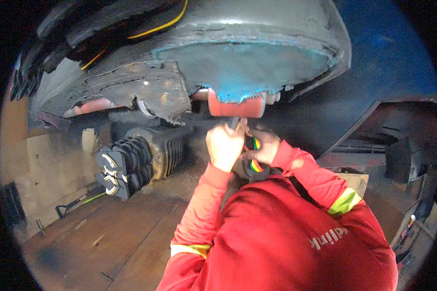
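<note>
My left hand (225,145) is closed on a dark grey piece (234,122) just under a red drum (235,107); whether this piece is part of a flip-flop I cannot tell. Close beside it, my right hand (263,148) has its fingers bent round a black flip-flop (251,173) with red, yellow and green straps. Part of the flip-flop is hidden behind the hand and my red sleeves. Above the drum hangs a grey machine hood (257,60) crusted with blue dust. The fingertips are very near the drum; contact is unclear.
To the left, several black flip-flops (112,167) with white and gold straps sit on a rack of dark soles (167,145). A second red drum (96,106) shows under the hood's left part. A green-handled tool (77,206) leans by the wall. A cardboard box (356,184) stands right.
</note>
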`<state>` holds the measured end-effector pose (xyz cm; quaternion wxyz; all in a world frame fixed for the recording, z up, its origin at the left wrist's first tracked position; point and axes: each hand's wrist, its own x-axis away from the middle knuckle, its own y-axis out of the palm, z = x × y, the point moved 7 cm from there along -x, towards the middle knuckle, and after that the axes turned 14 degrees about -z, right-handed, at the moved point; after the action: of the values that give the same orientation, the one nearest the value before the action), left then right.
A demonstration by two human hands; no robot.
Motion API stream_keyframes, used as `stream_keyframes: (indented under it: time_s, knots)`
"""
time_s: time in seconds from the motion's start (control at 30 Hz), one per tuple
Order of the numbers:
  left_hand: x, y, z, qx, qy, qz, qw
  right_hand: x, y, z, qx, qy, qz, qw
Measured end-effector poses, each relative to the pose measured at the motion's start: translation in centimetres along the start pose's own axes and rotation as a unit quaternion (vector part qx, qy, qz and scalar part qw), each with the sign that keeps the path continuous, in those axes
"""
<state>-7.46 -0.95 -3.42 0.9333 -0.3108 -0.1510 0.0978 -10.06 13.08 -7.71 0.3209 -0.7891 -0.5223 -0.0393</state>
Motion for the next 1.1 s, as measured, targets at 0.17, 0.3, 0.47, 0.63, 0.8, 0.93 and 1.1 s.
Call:
stream_keyframes:
  time_s: [0.17,0.3,0.47,0.63,0.8,0.93,1.1]
  knots:
    - [3.8,-0.2,0.1,0.206,0.047,0.001,0.977,2.3,0.3,-2.5,0.174,-0.06,0.16,0.97]
    - [4.1,-1.6,0.6,0.187,0.033,-0.052,0.98,1.6,1.9,-2.0,0.189,0.032,0.15,0.97]
    - [3.5,-3.5,2.1,-0.057,0.065,-0.009,0.996,1.2,1.8,-3.1,0.071,-0.074,0.183,0.978]
    - [2.1,-2.1,1.5,-0.051,0.041,-0.031,0.997,1.1,1.9,-2.0,0.012,-0.076,0.139,0.987]
    - [1.6,-1.1,0.9,-0.017,-0.014,-0.034,0.999,1.6,1.2,-1.2,0.017,-0.036,0.113,0.993]
    - [2.6,-1.2,1.5,0.033,0.006,-0.045,0.998,2.4,1.2,-1.5,0.057,0.022,0.095,0.994]
    - [3.8,-2.6,2.6,0.077,0.047,-0.013,0.996,3.3,0.4,-3.5,0.105,-0.051,0.192,0.975]
